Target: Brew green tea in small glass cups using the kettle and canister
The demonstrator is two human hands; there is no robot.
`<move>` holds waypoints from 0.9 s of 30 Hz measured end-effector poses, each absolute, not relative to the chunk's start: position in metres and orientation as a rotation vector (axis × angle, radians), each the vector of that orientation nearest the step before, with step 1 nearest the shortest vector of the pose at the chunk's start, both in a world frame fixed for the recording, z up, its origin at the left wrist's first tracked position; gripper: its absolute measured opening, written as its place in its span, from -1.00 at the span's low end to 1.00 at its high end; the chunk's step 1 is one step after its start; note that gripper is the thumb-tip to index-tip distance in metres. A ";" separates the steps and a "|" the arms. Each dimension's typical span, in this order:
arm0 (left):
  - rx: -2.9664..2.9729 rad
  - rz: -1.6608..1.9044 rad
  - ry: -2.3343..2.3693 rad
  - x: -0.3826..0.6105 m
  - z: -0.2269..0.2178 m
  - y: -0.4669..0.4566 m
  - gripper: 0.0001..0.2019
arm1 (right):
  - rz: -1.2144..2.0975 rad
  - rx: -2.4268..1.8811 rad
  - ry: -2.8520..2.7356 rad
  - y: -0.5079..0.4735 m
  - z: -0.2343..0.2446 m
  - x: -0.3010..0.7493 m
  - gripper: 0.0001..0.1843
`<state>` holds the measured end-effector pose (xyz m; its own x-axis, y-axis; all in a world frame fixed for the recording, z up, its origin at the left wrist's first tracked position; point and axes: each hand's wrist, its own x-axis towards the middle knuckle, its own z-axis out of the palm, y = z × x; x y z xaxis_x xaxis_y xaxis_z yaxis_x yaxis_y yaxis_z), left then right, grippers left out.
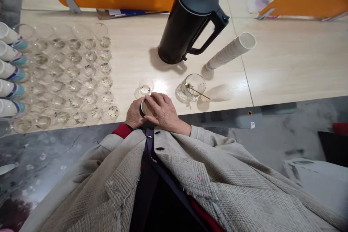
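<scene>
Head view: two bare hands, one cup held between them, on the near edge of a pale wood-grain table [293,61]. The left hand [134,114] cups the side of a small round cup with a dark rim [146,108], and the right hand [163,110] lies across its top, fingers curled closely over it; both hands are narrowly closed on the cup. Tan contents show at the rim, but the fingers hide most of the cup, so its body and material are hard to make out. Just beyond the hands stands one small clear cup [145,87] holding pale liquid. Further right are one clear glass mug [194,87] with one gold-coloured spoon [187,85], one translucent plastic cup stack [219,92], one white paper cup stack [231,51] lying on its side and one black kettle [189,20]. To the left, clear glasses with specks inside [74,56] stand in a dense grid, about forty, too overlapped for an exact count. Five white cups with blue and teal bands [8,70] lie along the left edge, cut off by the frame.
</scene>
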<state>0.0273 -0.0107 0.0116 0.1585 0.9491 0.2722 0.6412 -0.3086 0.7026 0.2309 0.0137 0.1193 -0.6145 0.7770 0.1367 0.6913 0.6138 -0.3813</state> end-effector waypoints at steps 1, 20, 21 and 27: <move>2.028 0.991 1.496 0.027 0.010 -0.011 -0.13 | 0.410 -1.192 -2.557 0.014 0.117 0.230 -0.08; 2.071 0.889 1.445 0.028 0.018 -0.011 -0.07 | 0.592 -1.146 -2.422 0.017 0.112 0.254 -0.02; 2.085 0.890 1.435 0.029 0.018 -0.011 -0.06 | 0.561 -1.159 -2.380 0.017 0.120 0.260 0.00; 2.141 0.846 1.423 0.030 0.019 -0.011 -0.11 | 0.277 -1.186 -2.191 0.054 0.168 0.272 -0.01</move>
